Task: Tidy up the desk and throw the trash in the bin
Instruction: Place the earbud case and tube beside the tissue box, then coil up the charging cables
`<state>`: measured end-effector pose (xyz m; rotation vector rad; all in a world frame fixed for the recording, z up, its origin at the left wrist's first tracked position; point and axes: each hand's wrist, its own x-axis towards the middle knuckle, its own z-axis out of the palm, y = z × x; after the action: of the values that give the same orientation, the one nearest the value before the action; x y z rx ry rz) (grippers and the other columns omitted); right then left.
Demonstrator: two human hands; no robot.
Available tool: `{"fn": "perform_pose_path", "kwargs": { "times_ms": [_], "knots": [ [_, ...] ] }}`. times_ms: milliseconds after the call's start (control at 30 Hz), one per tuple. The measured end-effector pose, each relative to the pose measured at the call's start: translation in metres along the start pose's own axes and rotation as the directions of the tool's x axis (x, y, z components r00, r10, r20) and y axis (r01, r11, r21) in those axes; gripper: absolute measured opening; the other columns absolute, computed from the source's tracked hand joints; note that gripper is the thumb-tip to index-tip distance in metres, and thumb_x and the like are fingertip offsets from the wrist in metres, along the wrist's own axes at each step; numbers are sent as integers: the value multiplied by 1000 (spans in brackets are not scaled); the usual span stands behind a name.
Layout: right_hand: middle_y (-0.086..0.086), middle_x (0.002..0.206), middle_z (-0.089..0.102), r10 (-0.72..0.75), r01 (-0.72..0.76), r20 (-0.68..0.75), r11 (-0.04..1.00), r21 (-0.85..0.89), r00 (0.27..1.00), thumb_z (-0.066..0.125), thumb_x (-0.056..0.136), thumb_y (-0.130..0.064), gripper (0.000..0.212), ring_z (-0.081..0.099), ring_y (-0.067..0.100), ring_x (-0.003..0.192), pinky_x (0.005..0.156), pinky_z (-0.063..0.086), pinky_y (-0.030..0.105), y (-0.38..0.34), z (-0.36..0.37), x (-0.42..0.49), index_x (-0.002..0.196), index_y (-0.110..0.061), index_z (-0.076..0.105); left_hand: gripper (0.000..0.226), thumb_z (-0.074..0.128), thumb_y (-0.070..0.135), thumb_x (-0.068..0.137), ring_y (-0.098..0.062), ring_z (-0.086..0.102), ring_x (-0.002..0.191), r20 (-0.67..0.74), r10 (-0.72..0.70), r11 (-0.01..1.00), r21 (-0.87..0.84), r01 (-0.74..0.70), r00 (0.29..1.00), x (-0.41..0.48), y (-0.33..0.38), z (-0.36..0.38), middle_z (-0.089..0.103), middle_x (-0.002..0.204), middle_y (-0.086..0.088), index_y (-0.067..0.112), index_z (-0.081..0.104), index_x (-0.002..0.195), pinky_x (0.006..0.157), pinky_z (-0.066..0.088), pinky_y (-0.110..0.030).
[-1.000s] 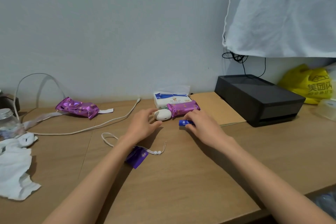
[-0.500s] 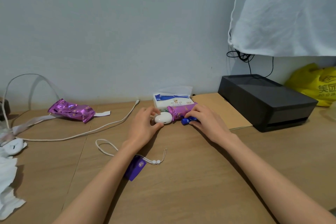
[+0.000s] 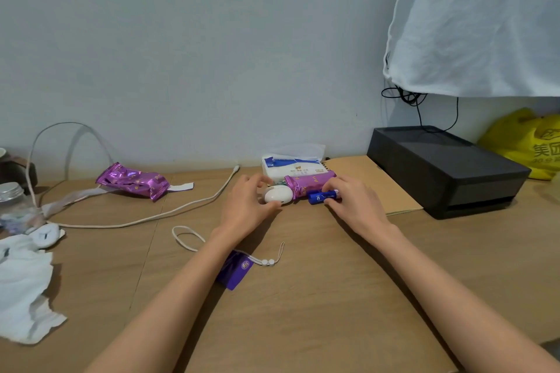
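Observation:
On the wooden desk (image 3: 318, 297) my left hand (image 3: 247, 206) curls round a small white oval case (image 3: 279, 193), thumb in front and fingers behind it. My right hand (image 3: 353, 206) pinches a small blue tube (image 3: 319, 196) lying on the desk. Just behind both lies a purple snack wrapper (image 3: 309, 182) against a tissue pack (image 3: 291, 165). A second purple wrapper (image 3: 133, 180) lies at the back left. A small purple packet (image 3: 235, 271) shows beside my left forearm. Crumpled white tissue (image 3: 24, 291) sits at the left edge. No bin is in view.
A black box (image 3: 445, 169) stands at the back right with a brown notebook (image 3: 369, 182) beside it and a yellow bag (image 3: 527, 142) behind. A white cable (image 3: 157, 213) and a white lanyard (image 3: 188, 239) cross the desk. A glass jar (image 3: 15, 206) is far left.
My left hand has closed round the white case, and my right hand has stayed on the blue tube, which sits closer to the purple wrapper. The camera view has shifted slightly.

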<state>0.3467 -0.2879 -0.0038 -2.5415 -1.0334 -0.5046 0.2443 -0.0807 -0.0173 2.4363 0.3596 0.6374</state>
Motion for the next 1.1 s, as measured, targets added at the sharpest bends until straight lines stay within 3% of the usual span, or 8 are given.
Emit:
{"fn": "perform_pose_path", "kwargs": {
  "times_ms": [200,267,400,567,800,967,1100],
  "knots": [
    [-12,113,63,-43,49,-46,990,132,998,63,88,-31,18,54,9,105,76,50,29,-35,-25,-18,106,-30,65,41,64,32,85,-17,56,109,-30,35,999,33,-34,999,-24,4,-51,58,123,3,29,56,124,93,45,-34],
    [-17,109,62,-79,86,-43,976,198,996,63,88,-32,18,54,4,103,78,51,29,-53,-33,-29,106,-33,64,38,63,29,86,-15,57,107,-42,47,999,23,-46,998,-38,0,-74,60,122,3,28,58,123,92,46,-32],
    [-21,102,59,-146,132,19,934,331,989,65,88,-30,22,56,2,94,76,44,16,-93,-41,-49,110,-32,64,34,64,24,86,-9,61,98,-68,20,999,-25,-22,998,-78,-11,-116,65,111,9,26,63,120,83,47,-25],
    [-14,104,62,-183,113,165,925,362,969,63,88,-28,23,55,6,89,76,43,22,-132,-25,-59,111,-30,64,26,64,21,86,-3,65,88,-92,-30,998,-59,25,995,-130,-30,-152,70,97,9,28,66,111,79,52,-23],
    [2,112,55,-24,-14,291,992,127,957,54,93,-20,19,48,19,108,94,45,36,-147,9,-58,111,-17,58,28,59,26,89,-3,60,95,-112,-85,995,43,90,990,-180,-54,-169,67,104,14,32,63,116,86,51,-30],
    [7,103,58,63,-99,256,987,129,965,53,95,-19,11,54,20,93,83,49,34,-145,18,-52,99,-11,58,33,57,35,90,-6,49,112,-54,0,966,257,14,999,-202,-74,-170,60,119,12,35,58,123,94,43,-27],
    [9,96,59,186,-213,208,970,115,960,54,94,-15,9,56,19,83,73,51,33,-141,20,-46,97,-8,59,32,59,32,89,-8,46,110,-162,30,946,324,24,986,-210,-84,-175,60,118,10,31,61,121,90,39,-24]
  ]
}}
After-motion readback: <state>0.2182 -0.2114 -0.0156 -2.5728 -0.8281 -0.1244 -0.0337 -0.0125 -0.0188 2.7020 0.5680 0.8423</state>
